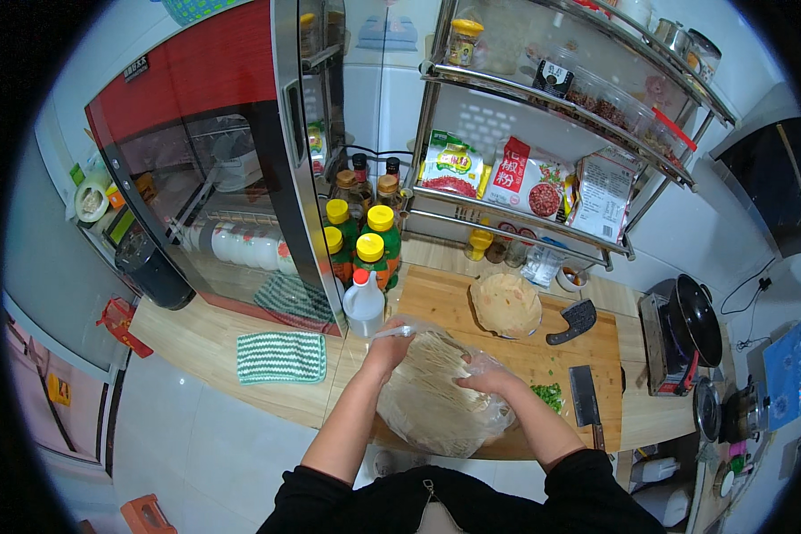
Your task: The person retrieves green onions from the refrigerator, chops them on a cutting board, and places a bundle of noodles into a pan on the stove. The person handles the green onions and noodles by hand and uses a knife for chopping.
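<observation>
A clear plastic bag (427,427) filled with pale, thin strands that look like dried noodles (434,367) lies at the front left of the wooden cutting board (440,287). At the bag's upper left edge, my left hand (390,344) grips the plastic. My right hand (490,376) is at the bag's right side, with its fingertips by the strands and film partly over it. Whether those fingers grip anything is unclear. Just right of that hand is a small heap of chopped green vegetable (549,396). A cleaver (583,397) rests beyond the heap.
Behind the bag stand a plate of flatbread-like rounds (506,305) and a dark, short-handled chopper (574,322). Bottles (371,257) and a white jug (364,306) flank the glass-doored cabinet (207,167). A folded striped cloth (282,358) lies left; a wok (696,320) sits on a stove right.
</observation>
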A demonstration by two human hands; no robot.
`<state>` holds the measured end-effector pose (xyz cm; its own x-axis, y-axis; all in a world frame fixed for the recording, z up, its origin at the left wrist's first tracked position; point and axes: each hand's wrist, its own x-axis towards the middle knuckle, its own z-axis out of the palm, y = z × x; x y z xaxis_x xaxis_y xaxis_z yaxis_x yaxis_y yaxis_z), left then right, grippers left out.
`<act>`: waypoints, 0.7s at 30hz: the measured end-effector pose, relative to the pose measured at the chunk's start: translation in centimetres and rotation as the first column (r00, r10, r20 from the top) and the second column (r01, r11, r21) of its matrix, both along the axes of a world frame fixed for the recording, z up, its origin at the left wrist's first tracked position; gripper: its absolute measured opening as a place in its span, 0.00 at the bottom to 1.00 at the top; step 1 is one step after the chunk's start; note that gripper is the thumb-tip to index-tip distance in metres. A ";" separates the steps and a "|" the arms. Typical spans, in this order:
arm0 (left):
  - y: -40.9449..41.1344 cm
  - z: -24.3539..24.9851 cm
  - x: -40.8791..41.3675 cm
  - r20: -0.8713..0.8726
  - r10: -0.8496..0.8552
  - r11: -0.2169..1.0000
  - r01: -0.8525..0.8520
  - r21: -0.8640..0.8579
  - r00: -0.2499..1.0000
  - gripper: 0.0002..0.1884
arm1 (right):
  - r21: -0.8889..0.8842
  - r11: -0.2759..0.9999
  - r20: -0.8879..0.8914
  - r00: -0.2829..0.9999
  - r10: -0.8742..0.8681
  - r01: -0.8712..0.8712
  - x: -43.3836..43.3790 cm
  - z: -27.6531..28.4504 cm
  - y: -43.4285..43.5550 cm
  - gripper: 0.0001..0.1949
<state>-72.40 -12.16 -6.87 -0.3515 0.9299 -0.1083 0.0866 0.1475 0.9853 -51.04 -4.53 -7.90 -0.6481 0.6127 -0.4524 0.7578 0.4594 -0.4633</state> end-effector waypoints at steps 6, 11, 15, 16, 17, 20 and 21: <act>-0.7 -0.3 2.6 0.493 0.201 0.980 -0.179 -0.092 0.846 0.08 | -0.025 0.999 -0.140 0.990 -0.025 0.021 1.3 -0.9 0.8 0.31; -1.9 0.3 5.5 0.822 0.410 0.911 -0.225 -0.346 0.394 0.11 | -0.126 0.990 -0.162 0.986 0.048 -0.068 1.3 1.5 0.4 0.26; -2.1 -0.8 6.1 0.837 0.392 0.920 -0.192 -0.342 0.383 0.18 | -0.218 0.973 -0.179 0.983 0.042 -0.082 1.3 1.8 0.2 0.30; -2.1 -0.5 6.2 0.890 0.320 0.947 -0.133 -0.292 0.324 0.19 | -0.250 0.962 -0.199 0.978 0.058 -0.108 1.2 1.8 0.2 0.30; -2.0 -0.1 6.3 0.934 0.247 0.969 -0.077 -0.235 0.259 0.20 | -0.282 0.950 -0.219 0.973 0.074 -0.135 1.2 1.8 0.2 0.30; -1.8 0.6 6.4 0.957 0.165 0.986 -0.040 -0.160 0.240 0.22 | -0.192 0.975 -0.084 0.991 0.102 -0.117 0.7 1.9 -0.5 0.31; -1.7 0.7 6.6 0.952 0.155 0.988 -0.035 -0.151 0.265 0.23 | -0.155 0.980 -0.139 0.985 0.106 -0.128 1.3 0.7 -0.3 0.31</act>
<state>-65.76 -13.83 -6.21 -0.0213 0.8634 -0.5041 -0.9315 0.1660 0.3236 -49.74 -4.79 -7.22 -0.7703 0.4543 -0.4476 0.6322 0.4519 -0.6294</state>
